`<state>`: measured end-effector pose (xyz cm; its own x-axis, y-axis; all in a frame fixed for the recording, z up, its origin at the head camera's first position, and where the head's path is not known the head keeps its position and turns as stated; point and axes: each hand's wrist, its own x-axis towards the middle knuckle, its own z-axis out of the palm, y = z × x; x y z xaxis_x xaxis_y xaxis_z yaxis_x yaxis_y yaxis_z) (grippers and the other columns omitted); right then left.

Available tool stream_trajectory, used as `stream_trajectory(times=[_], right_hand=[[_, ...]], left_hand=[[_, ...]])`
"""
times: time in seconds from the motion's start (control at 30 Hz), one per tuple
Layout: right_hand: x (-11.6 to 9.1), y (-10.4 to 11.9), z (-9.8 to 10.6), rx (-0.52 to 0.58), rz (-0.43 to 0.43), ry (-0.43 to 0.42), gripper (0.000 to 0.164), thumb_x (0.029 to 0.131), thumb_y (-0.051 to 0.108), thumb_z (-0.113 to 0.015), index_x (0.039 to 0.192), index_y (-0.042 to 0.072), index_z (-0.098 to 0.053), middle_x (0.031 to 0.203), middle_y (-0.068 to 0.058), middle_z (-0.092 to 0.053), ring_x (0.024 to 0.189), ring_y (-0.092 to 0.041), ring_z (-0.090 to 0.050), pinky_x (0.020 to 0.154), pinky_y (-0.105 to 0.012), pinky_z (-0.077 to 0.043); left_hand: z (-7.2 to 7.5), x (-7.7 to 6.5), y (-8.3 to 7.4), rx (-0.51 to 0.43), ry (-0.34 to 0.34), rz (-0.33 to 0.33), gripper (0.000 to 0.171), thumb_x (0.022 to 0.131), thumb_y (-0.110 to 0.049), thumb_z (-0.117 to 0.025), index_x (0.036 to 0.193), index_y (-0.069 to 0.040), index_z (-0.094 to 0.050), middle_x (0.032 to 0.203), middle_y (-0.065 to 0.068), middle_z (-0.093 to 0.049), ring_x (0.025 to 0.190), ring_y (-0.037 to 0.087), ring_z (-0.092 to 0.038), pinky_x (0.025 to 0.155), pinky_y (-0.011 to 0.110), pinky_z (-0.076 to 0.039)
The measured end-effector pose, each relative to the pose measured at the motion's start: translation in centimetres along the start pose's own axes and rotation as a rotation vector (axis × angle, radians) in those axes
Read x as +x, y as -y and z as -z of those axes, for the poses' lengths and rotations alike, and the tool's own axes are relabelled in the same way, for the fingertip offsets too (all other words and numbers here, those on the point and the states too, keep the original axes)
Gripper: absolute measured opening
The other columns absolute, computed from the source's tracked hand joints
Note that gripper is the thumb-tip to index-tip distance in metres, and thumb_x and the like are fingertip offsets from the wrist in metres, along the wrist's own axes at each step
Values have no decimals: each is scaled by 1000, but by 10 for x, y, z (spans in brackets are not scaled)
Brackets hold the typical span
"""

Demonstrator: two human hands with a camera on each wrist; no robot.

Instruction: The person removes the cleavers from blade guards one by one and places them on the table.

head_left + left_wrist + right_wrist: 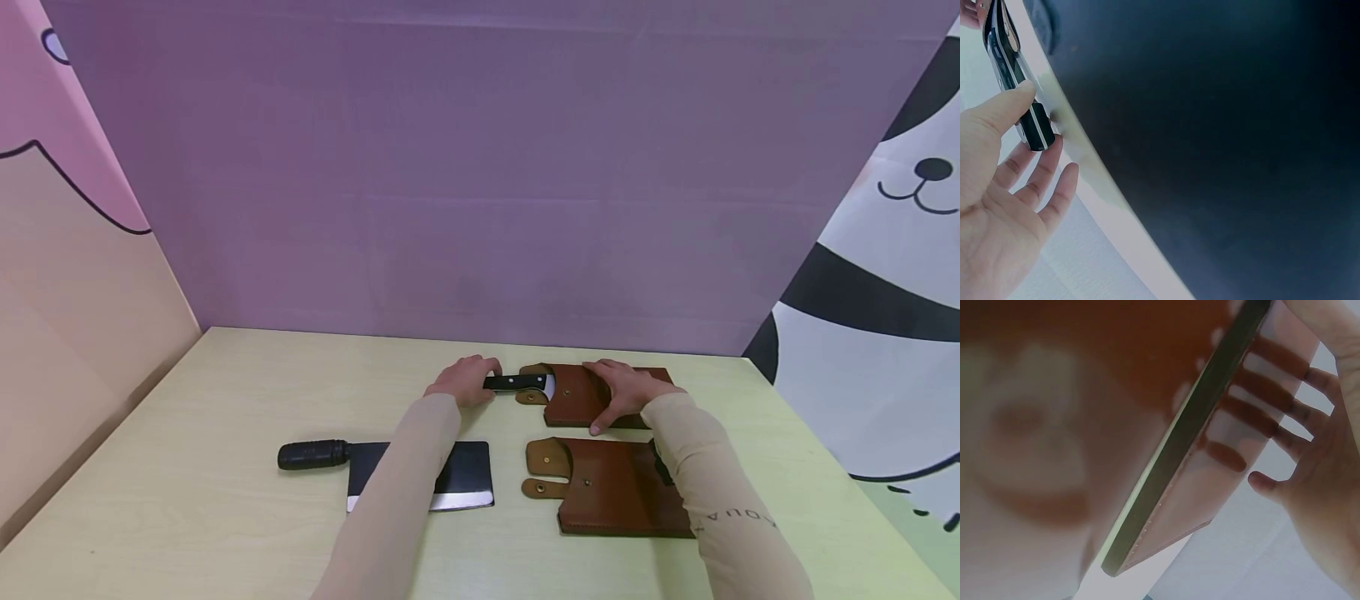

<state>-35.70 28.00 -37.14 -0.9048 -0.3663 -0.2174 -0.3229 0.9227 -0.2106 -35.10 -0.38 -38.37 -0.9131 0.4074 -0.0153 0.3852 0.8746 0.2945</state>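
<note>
My left hand is at the butt end of a knife's black riveted handle, and in the left wrist view the thumb and fingers pinch it. The knife's blade runs into a brown leather sheath, only a sliver showing at the mouth. Across that sheath my right hand rests with fingers spread, the thumb at its near edge. In the right wrist view, straight fingers touch the sheath's glossy face. A cleaver lies nearer, partly behind my left sleeve.
A second, larger brown leather sheath lies nearer on the pale table, its flap and strap unfastened. My right sleeve covers part of it, with a dark item beside the sleeve. A purple panel stands behind the table.
</note>
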Motion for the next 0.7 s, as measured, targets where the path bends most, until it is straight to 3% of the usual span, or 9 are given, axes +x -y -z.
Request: stream_trajectory(times=[0.3,0.7], right_hand=[[-2,1,1,5,18,-19,115,53,51,-82,143,6,-25,145,-25,-25,130,-46,-25,97,-68,-24],[-1,1,-2,-23,39,-78,113,52,51,-82,141,6,-29,143,-25,-28,130,-45,-24,98,-68,-19]], left_hand=[[1,0,2,-26,16,-18,37,87,-15,-61,123,-20,-54,120,3,-57,108,17,-52,95,33,-42],[-1,3,10,-63,19,-112,41,87,-10,-59,126,-20,-52,126,3,-56,116,18,-50,99,32,-39]])
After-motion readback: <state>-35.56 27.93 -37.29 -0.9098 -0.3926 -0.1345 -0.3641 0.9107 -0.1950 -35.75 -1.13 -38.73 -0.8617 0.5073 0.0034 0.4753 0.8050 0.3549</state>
